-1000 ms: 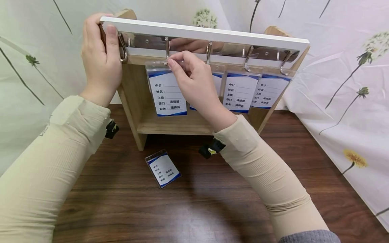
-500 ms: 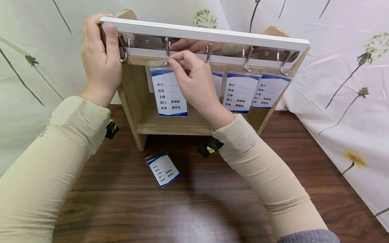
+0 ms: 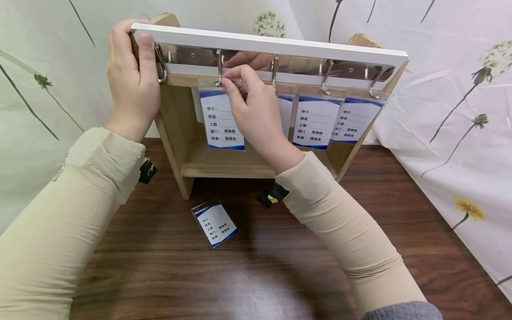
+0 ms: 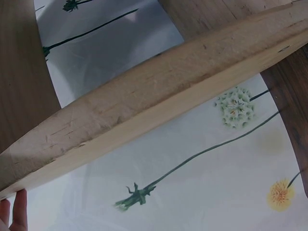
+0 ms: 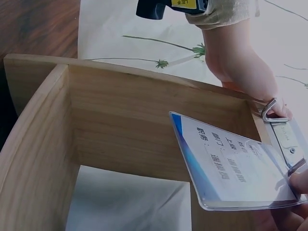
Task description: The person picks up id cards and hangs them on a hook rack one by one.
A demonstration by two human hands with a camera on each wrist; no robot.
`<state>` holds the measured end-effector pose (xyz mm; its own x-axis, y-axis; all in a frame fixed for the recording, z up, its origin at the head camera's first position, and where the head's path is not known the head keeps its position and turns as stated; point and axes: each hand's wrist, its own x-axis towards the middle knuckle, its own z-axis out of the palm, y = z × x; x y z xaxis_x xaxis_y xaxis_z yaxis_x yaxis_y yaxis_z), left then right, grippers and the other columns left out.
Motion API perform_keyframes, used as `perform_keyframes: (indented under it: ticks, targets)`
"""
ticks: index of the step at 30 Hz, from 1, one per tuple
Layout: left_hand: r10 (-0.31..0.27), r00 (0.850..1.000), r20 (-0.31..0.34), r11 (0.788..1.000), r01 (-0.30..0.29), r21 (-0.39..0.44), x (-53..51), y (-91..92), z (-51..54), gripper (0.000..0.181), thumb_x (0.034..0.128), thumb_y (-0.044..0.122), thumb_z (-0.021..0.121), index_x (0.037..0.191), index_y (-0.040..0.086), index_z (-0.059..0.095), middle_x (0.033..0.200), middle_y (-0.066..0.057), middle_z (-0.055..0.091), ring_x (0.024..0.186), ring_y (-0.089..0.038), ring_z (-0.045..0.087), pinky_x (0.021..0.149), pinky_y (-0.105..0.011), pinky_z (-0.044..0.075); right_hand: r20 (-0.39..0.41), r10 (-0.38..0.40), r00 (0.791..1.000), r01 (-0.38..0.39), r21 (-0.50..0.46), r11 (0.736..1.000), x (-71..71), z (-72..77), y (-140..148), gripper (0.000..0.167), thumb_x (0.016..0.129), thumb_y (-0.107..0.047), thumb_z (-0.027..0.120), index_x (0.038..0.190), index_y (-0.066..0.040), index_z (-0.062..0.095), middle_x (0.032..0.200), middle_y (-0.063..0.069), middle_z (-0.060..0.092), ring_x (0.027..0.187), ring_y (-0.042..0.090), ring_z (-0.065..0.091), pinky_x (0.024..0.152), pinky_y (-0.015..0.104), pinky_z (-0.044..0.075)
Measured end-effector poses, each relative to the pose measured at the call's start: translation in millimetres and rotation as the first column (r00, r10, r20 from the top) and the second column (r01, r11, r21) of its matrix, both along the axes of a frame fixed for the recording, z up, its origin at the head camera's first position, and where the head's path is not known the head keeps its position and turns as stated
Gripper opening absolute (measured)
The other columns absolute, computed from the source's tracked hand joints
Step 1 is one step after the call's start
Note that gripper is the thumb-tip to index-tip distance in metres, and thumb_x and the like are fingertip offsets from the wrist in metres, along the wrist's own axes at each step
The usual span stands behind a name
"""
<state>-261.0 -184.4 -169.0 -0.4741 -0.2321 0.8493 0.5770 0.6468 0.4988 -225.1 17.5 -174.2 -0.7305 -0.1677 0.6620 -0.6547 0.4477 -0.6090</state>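
The left hand [image 3: 134,82] grips the upper left corner of the white-topped wooden rack [image 3: 272,41], thumb on the front; its fingertips [image 4: 18,211] show beside the wood in the left wrist view. With thumb and forefinger the right hand [image 3: 260,111] pinches the top edge of a badge [image 3: 223,122] at the second hook [image 3: 219,64]. Seen from the right wrist, that badge [image 5: 226,163] is tilted out from the rack, its top by the hook [image 5: 296,167]. Whether the hook passes through its slot is hidden by the fingers.
Badges hang from hooks to the right, including one [image 3: 316,122] and another [image 3: 356,120] at the far right. The leftmost hook [image 3: 161,64] bears no badge. One badge [image 3: 216,224] lies on the dark wooden surface [image 3: 168,266] in front. Flowered cloth [image 3: 452,102] surrounds the rack.
The pinched badge has shifted slightly right, then up, at the second hook, and the right wrist has moved a little left. The left hand has kept its grip in place.
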Motion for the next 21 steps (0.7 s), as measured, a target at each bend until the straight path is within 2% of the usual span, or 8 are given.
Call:
perform_keyframes:
  ticks: [8, 11, 14, 16, 21]
  targets:
    - [0.005, 1.000, 0.016, 1.000, -0.005, -0.007, -2.2, -1.3, -1.0, 0.028, 0.1051, 0.025, 0.041, 0.129, 0.017, 0.053, 0.122, 0.011, 0.052, 0.117, -0.010, 0.049, 0.101, -0.023, 0.034, 0.005, 0.006, 1.000, -0.006, 0.029, 1.000, 8.1, -5.7, 3.8, 0.030, 0.102, -0.019, 0.056, 0.129, -0.007, 0.055, 0.072, 0.005, 0.060, 0.062, 0.014, 0.049, 0.059, 0.022, 0.034]
    - [0.007, 1.000, 0.024, 1.000, -0.007, -0.002, -2.6, -2.0, -1.3, 0.028, 0.1051, 0.025, 0.040, 0.129, 0.017, 0.053, 0.121, 0.014, 0.051, 0.117, -0.010, 0.049, 0.102, -0.023, 0.034, 0.022, 0.014, 1.000, -0.015, 0.016, 1.000, 11.1, -8.6, 6.7, 0.036, 0.100, -0.016, 0.058, 0.134, -0.008, 0.051, 0.080, 0.006, 0.063, 0.069, 0.014, 0.056, 0.063, 0.022, 0.040]
    - [0.008, 1.000, 0.027, 1.000, -0.008, 0.003, -3.4, -2.3, -1.4, 0.028, 0.1051, 0.024, 0.041, 0.129, 0.017, 0.053, 0.120, 0.015, 0.051, 0.117, -0.009, 0.049, 0.102, -0.023, 0.034, 0.028, 0.022, 0.999, -0.022, -0.005, 1.000, 13.9, -13.3, 10.6, 0.040, 0.099, -0.012, 0.060, 0.137, -0.007, 0.049, 0.096, 0.009, 0.068, 0.082, 0.015, 0.064, 0.072, 0.022, 0.046]
    - [0.008, 1.000, 0.025, 1.000, -0.008, 0.002, -3.5, -2.5, -1.6, 0.028, 0.1051, 0.024, 0.041, 0.129, 0.017, 0.053, 0.121, 0.013, 0.051, 0.118, -0.009, 0.049, 0.102, -0.023, 0.033, 0.031, 0.023, 0.999, -0.022, -0.015, 1.000, 16.1, -17.7, 13.3, 0.042, 0.098, -0.011, 0.060, 0.139, -0.006, 0.048, 0.106, 0.010, 0.068, 0.090, 0.015, 0.066, 0.075, 0.023, 0.048]
    - [0.002, 1.000, 0.016, 1.000, -0.002, -0.002, -2.9, -1.7, -1.5, 0.029, 0.1051, 0.024, 0.041, 0.129, 0.015, 0.053, 0.122, 0.014, 0.051, 0.117, -0.007, 0.048, 0.102, -0.023, 0.033, 0.021, 0.025, 0.999, -0.025, -0.033, 0.999, 22.9, -27.5, 18.1, 0.048, 0.097, -0.009, 0.061, 0.143, -0.005, 0.046, 0.118, 0.010, 0.066, 0.096, 0.016, 0.065, 0.078, 0.025, 0.051]
